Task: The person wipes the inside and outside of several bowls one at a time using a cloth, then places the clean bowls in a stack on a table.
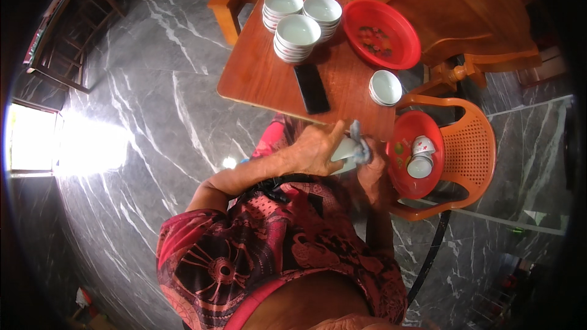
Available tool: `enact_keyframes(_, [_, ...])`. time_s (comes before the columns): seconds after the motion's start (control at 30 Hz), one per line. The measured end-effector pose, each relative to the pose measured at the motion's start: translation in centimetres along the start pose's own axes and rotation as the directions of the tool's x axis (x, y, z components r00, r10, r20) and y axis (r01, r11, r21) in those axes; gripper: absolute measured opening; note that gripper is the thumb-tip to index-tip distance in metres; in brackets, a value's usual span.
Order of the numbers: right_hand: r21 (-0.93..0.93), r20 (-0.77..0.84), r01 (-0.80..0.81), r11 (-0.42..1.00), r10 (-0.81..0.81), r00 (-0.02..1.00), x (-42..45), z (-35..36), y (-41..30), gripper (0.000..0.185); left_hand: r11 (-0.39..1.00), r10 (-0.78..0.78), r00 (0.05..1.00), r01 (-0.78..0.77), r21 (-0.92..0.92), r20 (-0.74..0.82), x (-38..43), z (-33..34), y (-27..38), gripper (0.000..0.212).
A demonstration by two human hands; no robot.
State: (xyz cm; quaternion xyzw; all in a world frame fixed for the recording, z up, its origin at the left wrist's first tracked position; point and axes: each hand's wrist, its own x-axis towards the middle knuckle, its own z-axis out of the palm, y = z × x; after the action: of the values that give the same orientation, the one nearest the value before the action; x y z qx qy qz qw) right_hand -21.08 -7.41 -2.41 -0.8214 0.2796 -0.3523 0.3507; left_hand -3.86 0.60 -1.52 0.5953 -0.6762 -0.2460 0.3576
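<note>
Over my lap, just off the front edge of the wooden table (257, 85), my left hand (316, 144) grips a white bowl (341, 151) by its side. My right hand (373, 165) holds a grey-blue cloth (361, 149) against the bowl; part of the bowl is hidden by the cloth and fingers. Close by on the right, a red plastic basin (398, 172) rests on an orange plastic chair (467, 160), with several white bowls (419, 165) bearing red flowers lying in it. A short stack of bowls (385, 88) sits at the table's right corner.
Three taller stacks of white bowls, a left one (283, 3), a right one (322, 9) and a front one (297, 32), stand at the table's back. A black smartphone (312, 89) lies before them. A larger red basin (390, 23) leans by a carved wooden bench (440, 13).
</note>
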Motion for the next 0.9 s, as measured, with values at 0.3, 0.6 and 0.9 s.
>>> enact_keyframes(0.3, [0.054, 0.086, 0.156, 0.986, -0.160, 0.983, 2.0, 1.1, 0.1, 0.021, 0.980, -0.185, 0.982, 0.182, -0.081, -0.032, -0.5, -1.4, 0.9, 0.074])
enact_keyframes(0.6, [0.681, 0.055, -0.377, 0.628, 0.469, 0.881, -0.2, 4.6, 3.1, 0.038, 0.972, -0.192, 0.935, 0.140, -0.186, -0.298, -0.6, -1.3, -0.3, 0.081])
enact_keyframes(0.9, [0.756, 0.190, -0.462, 0.464, 0.520, 0.833, -3.4, 7.2, 3.9, 0.042, 0.995, 0.090, 0.906, -0.066, 0.072, -0.413, -0.2, -0.5, -1.9, 0.076])
